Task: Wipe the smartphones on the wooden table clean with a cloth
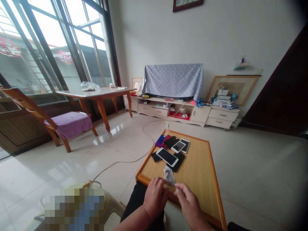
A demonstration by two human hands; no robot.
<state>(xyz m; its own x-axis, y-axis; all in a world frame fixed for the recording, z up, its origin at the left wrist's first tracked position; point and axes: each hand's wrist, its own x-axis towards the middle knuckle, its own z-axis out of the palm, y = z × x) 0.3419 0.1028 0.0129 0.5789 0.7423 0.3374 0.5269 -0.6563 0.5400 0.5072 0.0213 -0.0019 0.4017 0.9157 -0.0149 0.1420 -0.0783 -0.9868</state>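
Observation:
A small pale grey cloth (169,175) lies crumpled at the near edge of the wooden table, between my two hands. My left hand (156,197) is closed, its fingertips pinched at the cloth's near left edge. On the other side, my right hand (189,202) has thumb and index finger pressed together at the cloth's near right corner. Just beyond the cloth is a black phone or tablet (177,163), partly covered by a white phone (167,156) with a dark screen. Behind these lie several more phones, among them a purple one (160,140) and a white-framed one (178,147).
A clear pump bottle (167,127) stands at the far corner of the wooden table (199,173). A cable (125,162) runs across the floor at left. A yellowish plastic stool (112,200) is beside my left leg. Further off are a chair (68,123) and a white cabinet (154,110).

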